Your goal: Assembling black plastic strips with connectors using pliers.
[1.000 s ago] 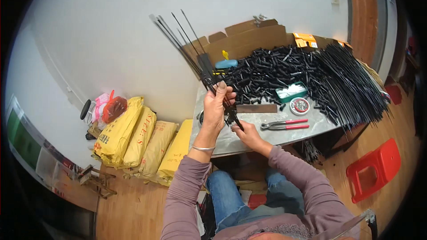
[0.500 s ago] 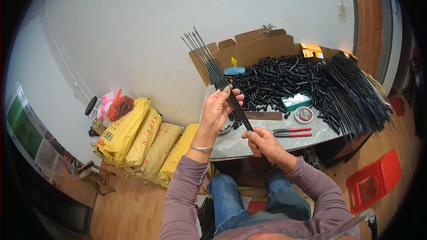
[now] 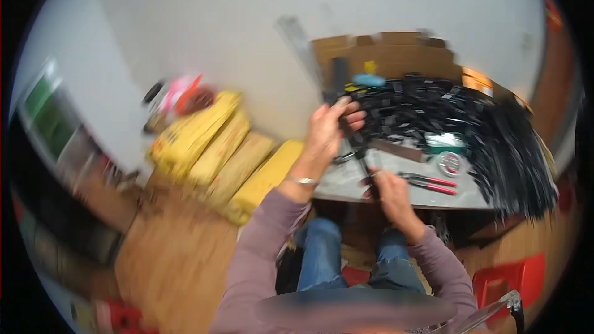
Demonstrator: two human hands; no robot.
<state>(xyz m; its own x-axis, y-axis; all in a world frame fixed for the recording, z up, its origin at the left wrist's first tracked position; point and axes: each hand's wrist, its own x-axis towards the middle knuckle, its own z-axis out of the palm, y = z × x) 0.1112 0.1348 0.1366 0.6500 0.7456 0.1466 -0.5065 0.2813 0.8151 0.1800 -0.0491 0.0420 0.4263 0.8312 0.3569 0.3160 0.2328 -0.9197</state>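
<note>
Black rod bundle (image 3: 359, 148): one, gripped by fingers of left hand (image 3: 326, 128) and right hand (image 3: 393, 195); red-handled pliers (image 3: 440, 180): one pair.

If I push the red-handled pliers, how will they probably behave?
The pliers lie flat, so they would likely slide rather than roll or tip. Their handles stand apart, so one might swing at the joint.

2 hands (image 3: 327, 131), 1 pr. pliers (image 3: 442, 181), 4+ sacks (image 3: 199, 139)
</note>
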